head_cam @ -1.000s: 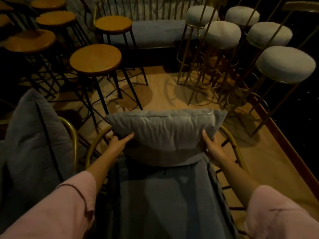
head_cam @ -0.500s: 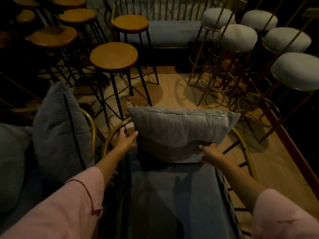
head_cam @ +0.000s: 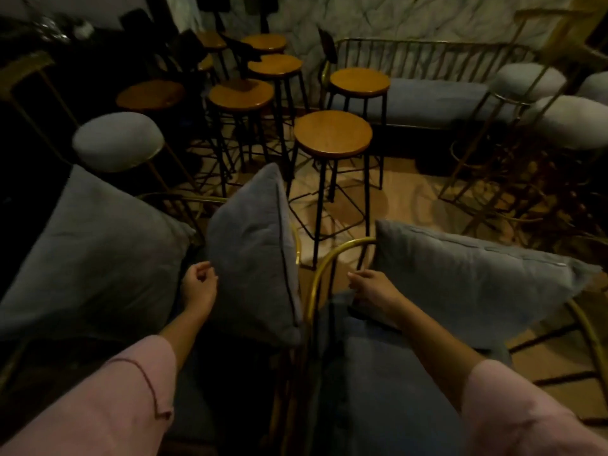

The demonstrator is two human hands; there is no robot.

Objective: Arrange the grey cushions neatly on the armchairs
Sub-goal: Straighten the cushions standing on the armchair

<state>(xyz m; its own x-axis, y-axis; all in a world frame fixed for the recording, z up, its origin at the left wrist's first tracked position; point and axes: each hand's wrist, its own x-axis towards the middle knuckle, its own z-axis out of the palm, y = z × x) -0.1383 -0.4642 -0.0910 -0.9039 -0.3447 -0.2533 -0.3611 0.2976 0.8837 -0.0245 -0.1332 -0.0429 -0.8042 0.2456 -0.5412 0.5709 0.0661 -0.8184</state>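
Three grey cushions show. One cushion (head_cam: 467, 278) leans against the gold back rail of the right armchair (head_cam: 332, 261), above its blue-grey seat pad (head_cam: 371, 383). A second cushion (head_cam: 253, 255) stands on edge in the left armchair, against its right side. A third, larger cushion (head_cam: 88, 255) lies at the far left. My left hand (head_cam: 199, 286) hovers just left of the standing cushion, fingers loosely curled, holding nothing. My right hand (head_cam: 371, 286) rests at the lower left corner of the right cushion, fingers extended; I cannot tell whether it grips it.
Several wooden bar stools (head_cam: 332, 133) on black legs crowd the floor straight ahead. White padded stools (head_cam: 118, 139) with gold frames stand at left and right. A gold-railed bench (head_cam: 424, 100) runs along the marble back wall.
My view has swung left, bringing the left armchair and its cushions into the middle. Both hands have left the right cushion's sides; the left hand now sits by the standing cushion.
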